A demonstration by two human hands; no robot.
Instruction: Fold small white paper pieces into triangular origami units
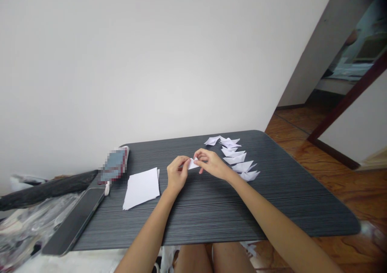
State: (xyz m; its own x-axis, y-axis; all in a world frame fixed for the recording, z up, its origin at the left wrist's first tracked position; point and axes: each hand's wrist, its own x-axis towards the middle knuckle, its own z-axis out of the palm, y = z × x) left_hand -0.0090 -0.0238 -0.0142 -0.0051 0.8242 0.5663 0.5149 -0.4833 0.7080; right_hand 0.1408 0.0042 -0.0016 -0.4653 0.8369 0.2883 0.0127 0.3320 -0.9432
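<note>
Between my two hands, just above the dark table, is a small folded piece of white paper (pixel 192 164). My left hand (pixel 177 172) pinches its left side between thumb and fingers. On the other side, my right hand (pixel 210 163) grips it with thumb and fingertips, partly covering it. Several folded paper boats (pixel 235 158) lie in a rough column to the right of my right hand. A stack of square white paper sheets (pixel 141 188) rests to the left of my left hand, its edges slightly uneven.
The dark table (pixel 211 220) stands against a white wall (pixel 169 63). At its left edge lie a phone (pixel 74 220) and a blurred-out object (pixel 115 166). Plastic-wrapped items (pixel 33 220) are piled left of the table. A doorway and wooden floor (pixel 290 132) are at right.
</note>
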